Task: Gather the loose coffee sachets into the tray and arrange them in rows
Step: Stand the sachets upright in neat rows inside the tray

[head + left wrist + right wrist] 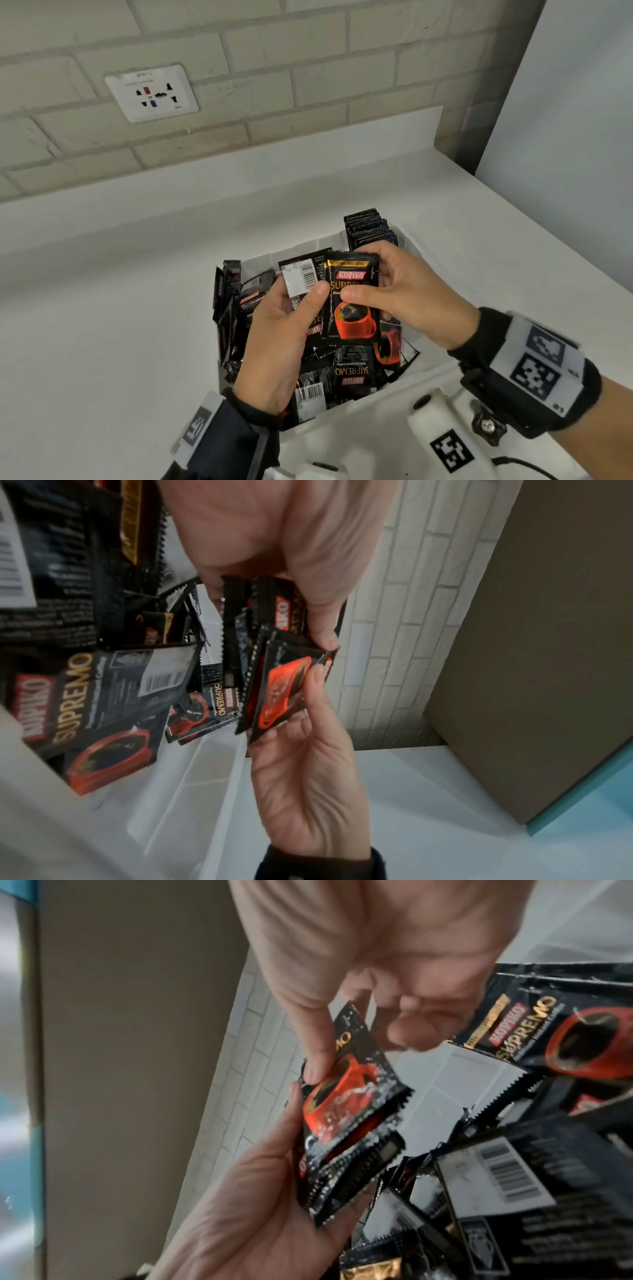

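A white tray (296, 249) on the counter holds a jumble of black Kopiko sachets (350, 373). Several more stand upright in a row (370, 229) at its back right corner. Above the tray my left hand (294, 310) grips a small stack of sachets (240, 647), thumb on the front. My right hand (385, 284) pinches the front sachet (354, 318) of that stack, the one with the red cup facing me, thumb on its face and fingers behind. The wrist views show the same sachet (342, 1102) between both thumbs. Left hand (308, 593) and right hand (329, 1020) meet at the stack.
The tray sits on a white counter (102, 308) against a pale brick wall with a socket plate (152, 93). A white panel (565, 120) rises at the right. A white rig with black-and-white markers (452, 450) fills the bottom edge.
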